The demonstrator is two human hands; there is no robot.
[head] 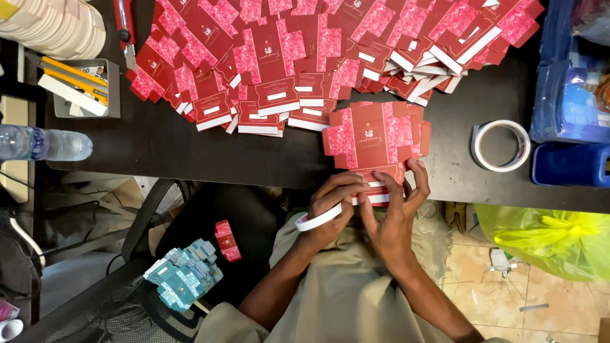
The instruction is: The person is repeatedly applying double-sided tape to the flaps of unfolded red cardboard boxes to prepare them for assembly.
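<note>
A flat red and pink box blank (375, 136) lies on a small stack at the near edge of the dark table (165, 143). My left hand (333, 203) grips a white tape roll (318, 220) and touches the blank's white-striped bottom flap (380, 190). My right hand (394, 213) presses its fingers on the same flap, thumb against the blank's right side. A big heap of the same red blanks (305, 57) spreads across the far part of the table.
A second white tape roll (502, 146) lies right of the stack, beside blue containers (572, 121). Left: a water bottle (44, 144), a grey tray with pencils (82, 86), red cutter (125, 28). On the black chair sit teal boxes (184, 274) and one folded red box (227, 240). A yellow bag (553, 238) hangs at the right.
</note>
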